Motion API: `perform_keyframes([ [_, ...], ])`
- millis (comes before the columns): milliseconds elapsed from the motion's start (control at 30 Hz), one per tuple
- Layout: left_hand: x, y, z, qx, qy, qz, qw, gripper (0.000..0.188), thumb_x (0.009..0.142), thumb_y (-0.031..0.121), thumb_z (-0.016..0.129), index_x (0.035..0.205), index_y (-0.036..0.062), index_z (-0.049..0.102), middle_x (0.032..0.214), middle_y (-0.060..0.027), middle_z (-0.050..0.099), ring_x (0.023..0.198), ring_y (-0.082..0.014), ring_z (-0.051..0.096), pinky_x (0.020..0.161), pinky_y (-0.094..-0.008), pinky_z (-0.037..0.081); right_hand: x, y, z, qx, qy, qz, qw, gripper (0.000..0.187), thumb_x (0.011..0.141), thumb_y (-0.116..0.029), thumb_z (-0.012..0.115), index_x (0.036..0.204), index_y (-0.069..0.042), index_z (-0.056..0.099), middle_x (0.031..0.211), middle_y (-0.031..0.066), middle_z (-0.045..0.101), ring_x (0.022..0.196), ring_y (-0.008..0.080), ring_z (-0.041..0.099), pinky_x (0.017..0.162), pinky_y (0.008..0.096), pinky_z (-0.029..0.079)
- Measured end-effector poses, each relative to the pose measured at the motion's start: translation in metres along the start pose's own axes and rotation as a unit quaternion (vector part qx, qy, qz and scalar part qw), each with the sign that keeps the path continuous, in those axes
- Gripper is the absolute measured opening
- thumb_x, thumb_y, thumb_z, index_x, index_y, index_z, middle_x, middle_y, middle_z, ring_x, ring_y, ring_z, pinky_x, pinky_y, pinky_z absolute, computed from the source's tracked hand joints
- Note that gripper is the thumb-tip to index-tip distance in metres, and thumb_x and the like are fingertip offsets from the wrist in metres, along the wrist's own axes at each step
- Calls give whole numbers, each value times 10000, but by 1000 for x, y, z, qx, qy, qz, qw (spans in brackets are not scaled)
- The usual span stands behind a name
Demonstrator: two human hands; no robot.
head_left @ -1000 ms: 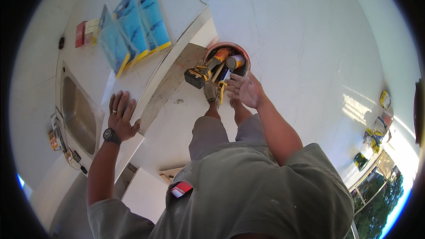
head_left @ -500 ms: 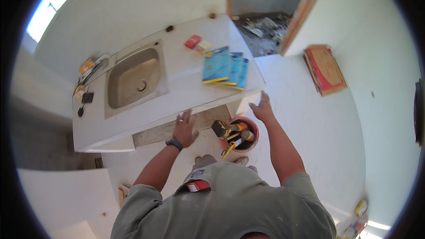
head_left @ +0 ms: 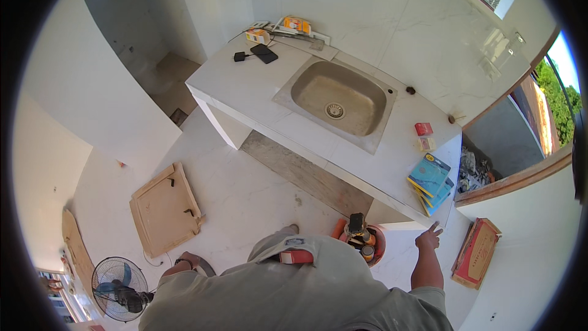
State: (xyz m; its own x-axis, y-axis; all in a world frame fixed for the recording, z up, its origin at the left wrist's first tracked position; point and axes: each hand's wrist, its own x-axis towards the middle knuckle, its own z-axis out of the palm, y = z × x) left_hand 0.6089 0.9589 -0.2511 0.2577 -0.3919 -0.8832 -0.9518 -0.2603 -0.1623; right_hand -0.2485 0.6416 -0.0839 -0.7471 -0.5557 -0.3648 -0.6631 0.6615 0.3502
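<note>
My right hand (head_left: 429,238) is at the counter's right front corner, empty, with its fingers apart. Just beyond it, several blue flat packs with yellow edges (head_left: 430,175) lie overlapping on the white countertop (head_left: 257,91). My left hand (head_left: 192,259) hangs low at my left side, a dark band at its wrist; its fingers are too unclear to read. A reddish bucket (head_left: 380,246) stands on the floor in front of me, under the counter's edge. It holds a yellow-and-black power tool (head_left: 356,225) and several cans or tools.
The countertop carries a steel sink (head_left: 343,95), small red box (head_left: 423,129), black phone-like slab (head_left: 264,54) and orange-white boxes (head_left: 297,24). An opened cardboard box (head_left: 162,208) lies on the floor at left, near a fan (head_left: 120,288). A red-brown carton (head_left: 476,251) leans by the right wall.
My view has swung left, so the counter appears farther right, and the fan and opened cardboard have come into sight. My left hand has dropped from the counter's front to my side.
</note>
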Motion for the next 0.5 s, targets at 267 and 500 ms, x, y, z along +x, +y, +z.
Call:
perform_keyframes([
  [267,96,119,-16,-284,77,83,952,705,907,551,644,1286,-44,645,1370,-244,609,1324,-381,538,1118,-429,423,-7,-4,22,-90,-122,-101,983,499,877,-225,632,1336,-29,621,1433,216,572,1258,350,618,1033,446,517],
  [500,162,184,-170,-123,253,307,909,353,961,350,596,1260,200,708,1283,-231,653,1223,-391,605,1038,-436,495,-133,58,238,46,-212,-164,962,393,904,-281,626,1129,37,684,1214,264,674,1060,379,694,924,445,558],
])
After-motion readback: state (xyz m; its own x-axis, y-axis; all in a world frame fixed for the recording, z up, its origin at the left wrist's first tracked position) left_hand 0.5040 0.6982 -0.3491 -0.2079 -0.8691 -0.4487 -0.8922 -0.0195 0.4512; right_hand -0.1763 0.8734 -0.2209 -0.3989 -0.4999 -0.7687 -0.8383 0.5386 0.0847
